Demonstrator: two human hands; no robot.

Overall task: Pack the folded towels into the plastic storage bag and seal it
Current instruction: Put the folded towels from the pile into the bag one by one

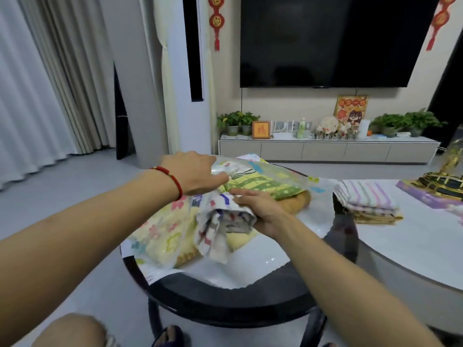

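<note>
A clear plastic storage bag [162, 236] printed with coloured shapes lies on a small round table [225, 294]. A yellow towel shows through it. My left hand [194, 172], with a red cord on the wrist, holds up the bag's top flap at its mouth. My right hand [260, 209] grips a white towel with coloured marks [220, 229] at the opening. A green and yellow checked towel [263, 185] lies under the lifted flap, on an orange one. A stack of folded striped towels [368, 201] sits to the right on the larger table.
The larger white table [413, 244] stands to the right and overlaps the small one. A gold and black ornament [443, 181] on a purple box sits at its far end. My knee [72, 331] is at the bottom left. A TV cabinet stands far behind.
</note>
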